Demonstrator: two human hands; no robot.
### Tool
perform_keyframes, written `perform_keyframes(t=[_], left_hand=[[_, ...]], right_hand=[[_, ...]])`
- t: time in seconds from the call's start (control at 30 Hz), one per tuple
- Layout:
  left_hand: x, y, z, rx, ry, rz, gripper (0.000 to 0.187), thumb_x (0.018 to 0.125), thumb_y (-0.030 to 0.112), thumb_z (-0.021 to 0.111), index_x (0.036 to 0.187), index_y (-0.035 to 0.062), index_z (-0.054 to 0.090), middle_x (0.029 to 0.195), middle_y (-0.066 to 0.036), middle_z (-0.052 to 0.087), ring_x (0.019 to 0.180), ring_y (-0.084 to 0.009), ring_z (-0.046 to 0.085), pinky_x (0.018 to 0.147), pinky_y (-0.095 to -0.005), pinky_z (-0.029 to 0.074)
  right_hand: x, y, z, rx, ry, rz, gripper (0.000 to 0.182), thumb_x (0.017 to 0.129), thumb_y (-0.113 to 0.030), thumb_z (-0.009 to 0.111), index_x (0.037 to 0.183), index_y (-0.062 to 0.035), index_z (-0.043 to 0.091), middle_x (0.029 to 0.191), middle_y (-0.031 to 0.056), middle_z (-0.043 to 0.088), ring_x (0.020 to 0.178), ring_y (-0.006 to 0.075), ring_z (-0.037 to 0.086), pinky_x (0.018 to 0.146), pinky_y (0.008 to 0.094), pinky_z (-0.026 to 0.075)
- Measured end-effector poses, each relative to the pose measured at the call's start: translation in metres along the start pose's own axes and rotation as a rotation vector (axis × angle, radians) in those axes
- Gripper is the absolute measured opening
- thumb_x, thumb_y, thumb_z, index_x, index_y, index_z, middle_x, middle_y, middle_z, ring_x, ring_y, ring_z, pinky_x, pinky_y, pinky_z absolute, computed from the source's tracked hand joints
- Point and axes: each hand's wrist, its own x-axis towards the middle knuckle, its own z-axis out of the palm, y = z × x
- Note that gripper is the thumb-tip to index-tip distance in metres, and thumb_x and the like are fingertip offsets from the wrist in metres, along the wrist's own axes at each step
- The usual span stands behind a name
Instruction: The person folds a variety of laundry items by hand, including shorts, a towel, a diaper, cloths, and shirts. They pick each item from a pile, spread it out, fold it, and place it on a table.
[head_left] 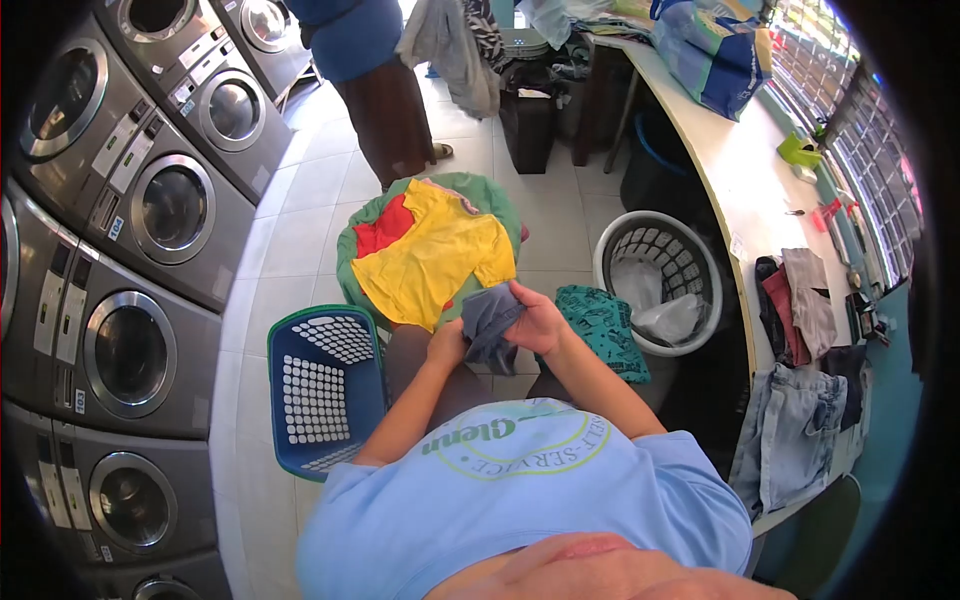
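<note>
A small dark grey-blue cloth (490,322) is held between my two hands, in front of my chest. My left hand (448,345) grips its left edge, the fingers partly hidden by the fabric. On the other side my right hand (536,320) has its fingers closed on the cloth's upper right part. Just beyond them, a yellow shirt (435,250) is spread over a green cloth-covered heap, beside a red piece (384,228). A teal patterned cloth (603,330) lies to the right of my right hand.
An empty-looking blue basket (325,390) stands left; a round grey basket (603,262) with clear plastic stands right. Washing machines (130,355) line the left side. A long counter (715,170) on the right bears clothes and bags. Another person (375,110) stands ahead.
</note>
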Motion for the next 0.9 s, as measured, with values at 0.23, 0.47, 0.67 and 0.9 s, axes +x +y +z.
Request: perform_keyframes(t=[0.23,0.47,0.67,0.9], left_hand=[[-0.035,0.069,-0.046,-1.321,-0.532,-0.293,0.042,0.086,0.019,0.060,0.124,0.0027,0.052,0.119,-0.011,0.059,0.110,-0.0278,0.057,0.087,-0.0423,0.049],[-0.058,0.148,-0.105,-1.938,-0.600,0.187,0.061,0.089,0.040,0.057,0.130,-0.0024,0.044,0.134,-0.017,0.046,0.122,-0.0284,0.048,0.102,-0.0432,0.040],[-0.015,0.122,-0.066,-0.152,-1.120,0.177,0.065,0.085,0.046,0.056,0.134,0.0055,0.043,0.141,-0.012,0.041,0.128,-0.0301,0.040,0.104,-0.0447,0.035],[-0.006,0.107,-0.079,1.172,-0.634,0.573,0.054,0.085,0.035,0.053,0.135,0.0156,0.046,0.141,-0.006,0.042,0.134,-0.0287,0.033,0.110,-0.0450,0.025]], right_hand=[[-0.027,-0.031,-0.017,0.070,-0.248,-0.098,0.050,0.095,-0.036,0.045,0.133,-0.0039,0.041,0.125,0.0182,0.054,0.113,0.0337,0.054,0.097,0.0497,0.043],[-0.011,-0.004,-0.026,-0.175,-0.071,-0.077,0.051,0.095,-0.031,0.049,0.134,-0.0010,0.038,0.136,0.0184,0.043,0.120,0.0297,0.050,0.102,0.0442,0.041],[-0.027,-0.051,0.003,-0.254,-0.158,-0.005,0.037,0.094,-0.033,0.052,0.110,0.0000,0.058,0.106,0.0156,0.064,0.090,0.0287,0.065,0.086,0.0424,0.051],[-0.024,0.011,0.056,-2.516,-0.302,0.910,0.042,0.084,-0.047,0.058,0.091,-0.0080,0.072,0.098,0.0134,0.068,0.092,0.0276,0.065,0.083,0.0490,0.047]])
